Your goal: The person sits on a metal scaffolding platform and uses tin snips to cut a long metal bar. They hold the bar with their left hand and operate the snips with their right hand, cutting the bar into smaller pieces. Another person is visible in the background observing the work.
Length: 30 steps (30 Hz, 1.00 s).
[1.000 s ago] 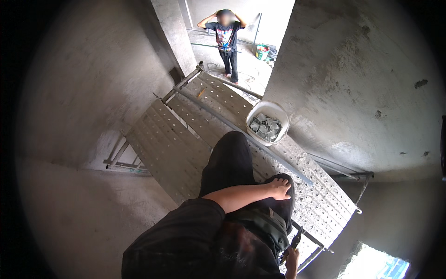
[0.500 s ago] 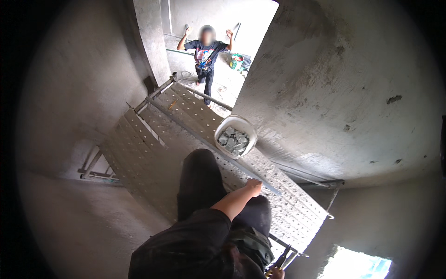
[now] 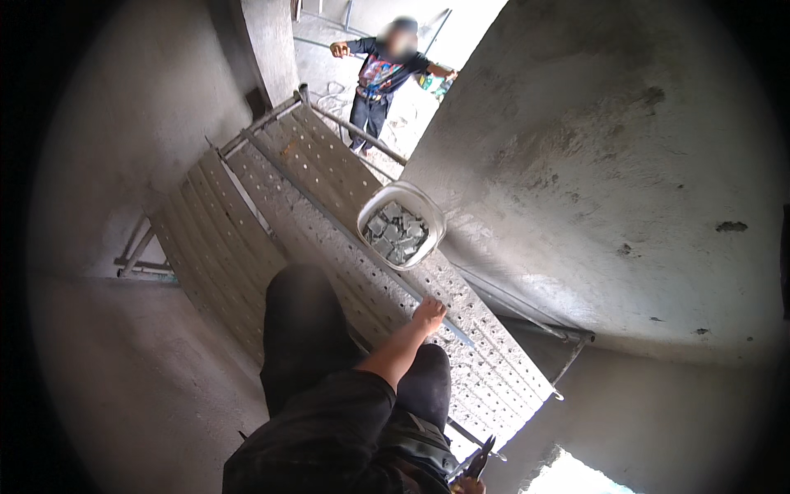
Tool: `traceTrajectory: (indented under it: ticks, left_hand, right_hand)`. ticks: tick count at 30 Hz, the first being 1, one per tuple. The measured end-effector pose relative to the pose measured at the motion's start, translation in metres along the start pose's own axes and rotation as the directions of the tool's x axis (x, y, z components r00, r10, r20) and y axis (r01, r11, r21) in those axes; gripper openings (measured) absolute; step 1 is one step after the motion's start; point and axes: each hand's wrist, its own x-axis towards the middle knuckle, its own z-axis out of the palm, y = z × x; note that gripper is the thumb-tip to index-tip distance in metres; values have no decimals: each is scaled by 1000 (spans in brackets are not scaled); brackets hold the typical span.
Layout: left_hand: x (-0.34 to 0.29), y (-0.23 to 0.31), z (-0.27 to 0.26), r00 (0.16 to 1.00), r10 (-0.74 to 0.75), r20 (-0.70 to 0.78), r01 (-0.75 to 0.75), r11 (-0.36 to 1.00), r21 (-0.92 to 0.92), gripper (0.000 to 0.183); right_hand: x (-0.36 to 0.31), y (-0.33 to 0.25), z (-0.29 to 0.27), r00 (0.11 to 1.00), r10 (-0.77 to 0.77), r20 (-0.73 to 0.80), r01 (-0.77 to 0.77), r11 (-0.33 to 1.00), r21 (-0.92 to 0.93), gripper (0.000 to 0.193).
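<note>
My left hand (image 3: 429, 314) is closed around a long, thin grey metal strip (image 3: 457, 333). The strip lies along the perforated scaffold planks, passes the white bucket, and its near end sticks out beyond my fingers. At the bottom edge my right hand (image 3: 471, 487), partly cut off, grips dark pliers (image 3: 479, 461) with a bit of yellow at the handle; their jaws point up. Just beyond my left hand stands the bucket (image 3: 436, 216), with broken grey pieces (image 3: 396, 233) inside. My bent knees are on either side of my left forearm.
I am up on a scaffold platform (image 3: 216, 222) with metal tube frames (image 3: 355, 128) at its ends. A rough plastered wall (image 3: 592, 181) rises on the right. Through the opening beyond, a person (image 3: 387, 74) stands at a lower level. A bright opening (image 3: 576, 476) shows lower right.
The view has shifted, so platform and bucket appear further left. My left hand keeps its hold on the strip. The person beyond has lowered their raised arms and spread them sideways.
</note>
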Motion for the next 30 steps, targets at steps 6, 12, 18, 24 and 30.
traceTrajectory:
  ticks: [6,12,18,24,30]
  left_hand:
    - [18,2,13,973,107,206,-120,991,52,36]
    - [3,-2,-6,967,177,182,-164,983,-83,26]
    - [-71,-4,-167,893,427,140,-445,886,134,37]
    - [-124,-55,-289,742,592,-313,-541,806,241,50]
    - [-152,-55,-325,825,491,-281,-514,858,-7,51]
  right_hand:
    - [-11,-175,91,975,-106,-193,84,989,-118,27]
    - [30,-175,94,924,-322,-206,326,945,-13,29]
    - [21,-115,123,799,-396,-452,506,849,151,33]
    - [-3,-68,166,833,-343,-434,479,839,257,27]
    - [-14,-77,197,770,-442,-461,614,709,346,32]
